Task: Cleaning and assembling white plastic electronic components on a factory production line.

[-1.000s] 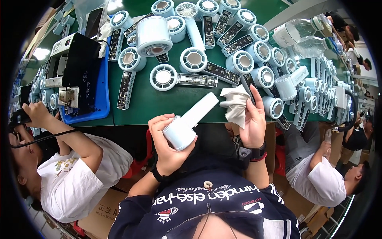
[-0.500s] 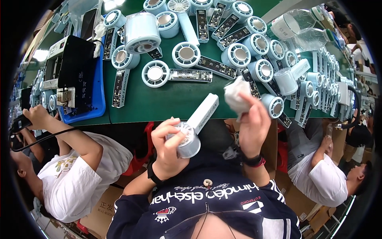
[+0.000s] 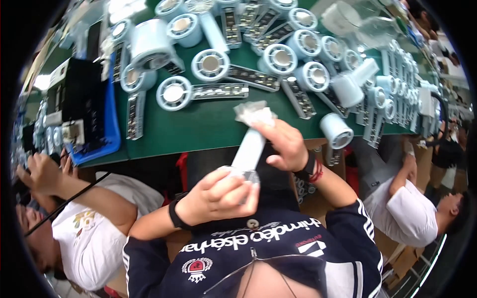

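Observation:
A pale handheld fan (image 3: 248, 151) is in my left hand (image 3: 216, 198), whose fingers wrap round its head at the near end. Its handle points up and away, toward the table. My right hand (image 3: 287, 146) holds a crumpled white cloth (image 3: 256, 114) against the handle's far end, fingers bent over it and thumb apart from the handle. Most of the fan's head is hidden behind my left fingers, and the picture is somewhat blurred. Both hands are in front of the table's near edge.
The green table (image 3: 198, 126) bears several fans with bare circuit boards in their handles. One fan (image 3: 336, 130) lies at the near edge, right. A blue tray (image 3: 112, 126) with a black device (image 3: 89, 99) stands left. Plastic bottles (image 3: 343, 19) lie far right. Co-workers (image 3: 107, 218) sit at both sides.
My right hand has moved left with the cloth onto the handle's end. My left hand has turned the fan, its fingers now closed further over the head. The near-edge fan has turned over.

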The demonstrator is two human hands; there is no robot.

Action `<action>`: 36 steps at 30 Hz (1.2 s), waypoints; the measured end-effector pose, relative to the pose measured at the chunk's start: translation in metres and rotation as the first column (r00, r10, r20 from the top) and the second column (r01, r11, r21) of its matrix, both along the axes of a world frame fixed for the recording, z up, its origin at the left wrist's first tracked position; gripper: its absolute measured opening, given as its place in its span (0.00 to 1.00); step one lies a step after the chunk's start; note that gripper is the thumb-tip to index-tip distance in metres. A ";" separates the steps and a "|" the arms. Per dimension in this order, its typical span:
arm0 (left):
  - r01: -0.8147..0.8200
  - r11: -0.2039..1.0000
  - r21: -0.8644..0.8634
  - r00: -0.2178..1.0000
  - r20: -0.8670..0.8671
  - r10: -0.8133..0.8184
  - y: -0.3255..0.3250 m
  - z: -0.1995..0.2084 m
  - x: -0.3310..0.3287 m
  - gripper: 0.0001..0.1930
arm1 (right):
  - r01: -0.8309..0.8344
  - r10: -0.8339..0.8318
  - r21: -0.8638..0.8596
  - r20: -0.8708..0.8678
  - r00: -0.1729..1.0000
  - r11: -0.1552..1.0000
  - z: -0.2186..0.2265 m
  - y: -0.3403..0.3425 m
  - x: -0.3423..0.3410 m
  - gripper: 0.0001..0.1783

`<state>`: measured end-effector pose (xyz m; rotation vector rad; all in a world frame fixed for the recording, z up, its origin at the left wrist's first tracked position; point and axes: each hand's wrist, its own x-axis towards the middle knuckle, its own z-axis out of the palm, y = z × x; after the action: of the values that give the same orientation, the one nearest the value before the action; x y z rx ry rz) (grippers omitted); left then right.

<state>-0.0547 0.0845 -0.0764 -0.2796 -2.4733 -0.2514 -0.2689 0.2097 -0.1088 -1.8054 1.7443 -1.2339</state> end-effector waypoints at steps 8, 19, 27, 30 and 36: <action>-0.048 0.999 0.011 0.993 0.110 0.047 -0.010 0.013 -0.004 0.20 | -0.293 0.290 0.050 0.060 0.955 0.955 0.004 -0.011 -0.047 0.35; -0.147 0.987 0.070 0.981 0.142 0.136 0.000 0.024 -0.002 0.24 | -0.362 0.352 0.029 0.175 0.920 0.932 0.003 -0.011 -0.049 0.30; -0.371 0.011 0.929 0.686 0.282 -0.671 -0.034 0.022 -0.014 0.37 | -0.430 0.425 -0.111 0.496 0.757 0.896 0.016 -0.023 -0.056 0.22; -0.368 0.031 0.929 0.523 0.234 -0.820 -0.012 -0.010 -0.057 0.41 | -0.419 0.429 -0.148 0.538 0.725 0.896 0.028 -0.037 -0.056 0.20; -0.590 -0.397 0.703 0.356 -0.215 -0.910 0.072 -0.066 -0.139 0.44 | -0.386 0.376 -0.102 0.545 0.749 0.917 0.042 -0.051 -0.076 0.21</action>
<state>-0.1938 0.1562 -0.1426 -0.0795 -1.1686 -3.5948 -0.3448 0.1584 -0.0667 -1.4768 0.9951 -1.3719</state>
